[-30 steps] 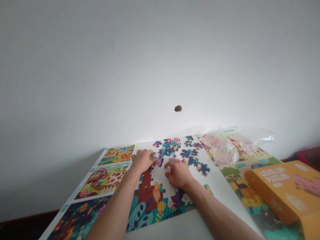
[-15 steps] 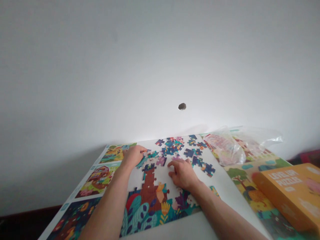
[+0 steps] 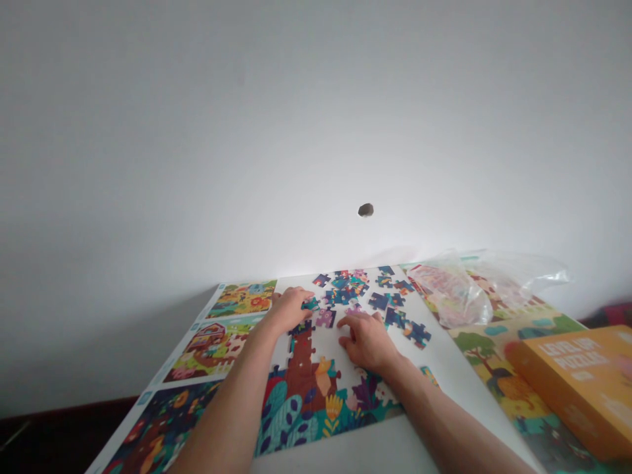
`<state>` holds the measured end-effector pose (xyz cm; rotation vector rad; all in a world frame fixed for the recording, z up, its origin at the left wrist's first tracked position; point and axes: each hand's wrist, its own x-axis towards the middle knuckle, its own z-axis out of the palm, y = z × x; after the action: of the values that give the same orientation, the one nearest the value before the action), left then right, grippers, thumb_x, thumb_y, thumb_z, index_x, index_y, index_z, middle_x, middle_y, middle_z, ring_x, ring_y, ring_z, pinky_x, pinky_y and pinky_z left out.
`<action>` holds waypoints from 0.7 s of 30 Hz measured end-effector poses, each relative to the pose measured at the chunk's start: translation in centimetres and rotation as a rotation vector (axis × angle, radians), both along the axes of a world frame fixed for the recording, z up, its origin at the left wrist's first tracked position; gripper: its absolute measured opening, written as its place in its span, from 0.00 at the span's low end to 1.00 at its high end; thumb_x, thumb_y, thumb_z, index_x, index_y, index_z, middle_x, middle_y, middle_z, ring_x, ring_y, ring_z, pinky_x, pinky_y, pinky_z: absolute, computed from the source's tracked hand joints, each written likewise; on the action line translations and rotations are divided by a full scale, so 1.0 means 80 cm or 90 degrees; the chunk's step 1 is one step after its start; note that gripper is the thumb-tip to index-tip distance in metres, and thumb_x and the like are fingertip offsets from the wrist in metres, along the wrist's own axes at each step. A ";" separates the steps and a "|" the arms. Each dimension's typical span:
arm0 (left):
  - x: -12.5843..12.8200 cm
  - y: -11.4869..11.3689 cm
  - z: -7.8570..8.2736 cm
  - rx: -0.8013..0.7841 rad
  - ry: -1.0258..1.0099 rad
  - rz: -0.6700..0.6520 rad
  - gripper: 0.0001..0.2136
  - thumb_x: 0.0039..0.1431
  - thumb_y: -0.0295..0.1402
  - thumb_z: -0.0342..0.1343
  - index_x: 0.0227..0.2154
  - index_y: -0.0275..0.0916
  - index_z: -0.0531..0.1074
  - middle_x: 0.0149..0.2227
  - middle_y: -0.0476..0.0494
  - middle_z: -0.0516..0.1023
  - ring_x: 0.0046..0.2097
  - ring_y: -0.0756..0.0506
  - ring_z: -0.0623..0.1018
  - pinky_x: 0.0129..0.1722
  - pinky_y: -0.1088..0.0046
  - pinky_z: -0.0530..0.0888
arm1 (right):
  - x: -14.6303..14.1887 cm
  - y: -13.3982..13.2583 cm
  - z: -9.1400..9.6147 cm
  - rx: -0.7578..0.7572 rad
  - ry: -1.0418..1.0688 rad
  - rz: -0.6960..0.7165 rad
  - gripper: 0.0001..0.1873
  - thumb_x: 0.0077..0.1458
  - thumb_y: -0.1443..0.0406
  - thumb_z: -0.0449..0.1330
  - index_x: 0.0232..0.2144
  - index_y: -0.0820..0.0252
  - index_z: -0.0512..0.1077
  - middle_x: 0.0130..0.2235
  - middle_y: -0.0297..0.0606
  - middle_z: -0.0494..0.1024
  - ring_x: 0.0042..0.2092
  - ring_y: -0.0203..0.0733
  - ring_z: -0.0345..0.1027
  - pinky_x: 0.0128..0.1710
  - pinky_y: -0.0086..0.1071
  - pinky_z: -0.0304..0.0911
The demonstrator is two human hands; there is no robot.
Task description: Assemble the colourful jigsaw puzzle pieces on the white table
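Observation:
Over the loose jigsaw pieces at the far left of the white sheet, my left hand (image 3: 290,309) reaches with its fingers stretched out and apart. A teal puzzle piece (image 3: 311,303) lies at its fingertips. Some pieces beneath that hand are hidden. My right hand (image 3: 368,339) rests on the sheet with loosely bent fingers apart and nothing seen between them. Just beyond its fingertips lies a pink puzzle piece (image 3: 326,318). Nearer me is the partly joined jigsaw (image 3: 301,395), with a brown tree trunk, leaves and a fox; my right wrist covers some of its right side.
More loose pieces (image 3: 345,286) lie by the wall, others (image 3: 417,334) at the right. Printed pictures (image 3: 212,345) line the sheet's left side. A clear plastic bag (image 3: 459,296) and an orange puzzle box (image 3: 577,382) sit at the right. The white wall (image 3: 247,164) has a hole (image 3: 366,210).
My left hand has moved right from the sheet's left pictures, and the dark piece at its fingertips no longer shows. My right hand stays in place. The view has shifted slightly.

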<state>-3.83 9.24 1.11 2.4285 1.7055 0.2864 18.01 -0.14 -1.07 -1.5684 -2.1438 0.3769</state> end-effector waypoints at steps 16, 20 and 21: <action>0.007 0.004 -0.022 0.023 0.008 0.027 0.14 0.53 0.32 0.57 0.44 0.47 0.76 0.48 0.40 0.73 0.54 0.36 0.70 0.52 0.57 0.64 | 0.000 0.000 0.002 -0.003 0.003 0.005 0.13 0.51 0.63 0.61 0.42 0.50 0.74 0.37 0.35 0.77 0.39 0.41 0.68 0.44 0.38 0.49; 0.008 0.004 -0.024 0.026 -0.015 0.038 0.15 0.50 0.30 0.58 0.43 0.45 0.76 0.49 0.40 0.73 0.55 0.35 0.68 0.53 0.55 0.63 | 0.001 0.001 0.001 -0.001 0.005 0.004 0.13 0.52 0.63 0.61 0.42 0.50 0.74 0.37 0.35 0.77 0.38 0.41 0.68 0.44 0.39 0.49; 0.007 0.004 -0.025 0.027 -0.024 0.040 0.15 0.50 0.29 0.58 0.42 0.45 0.75 0.49 0.40 0.73 0.55 0.34 0.68 0.53 0.55 0.63 | 0.001 0.002 0.000 0.000 0.006 0.005 0.13 0.51 0.63 0.61 0.42 0.51 0.75 0.37 0.35 0.77 0.38 0.41 0.68 0.44 0.39 0.49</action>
<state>-3.25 9.52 -0.90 2.3857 1.7803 0.3768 18.12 0.00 -1.06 -1.5569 -2.1434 0.3862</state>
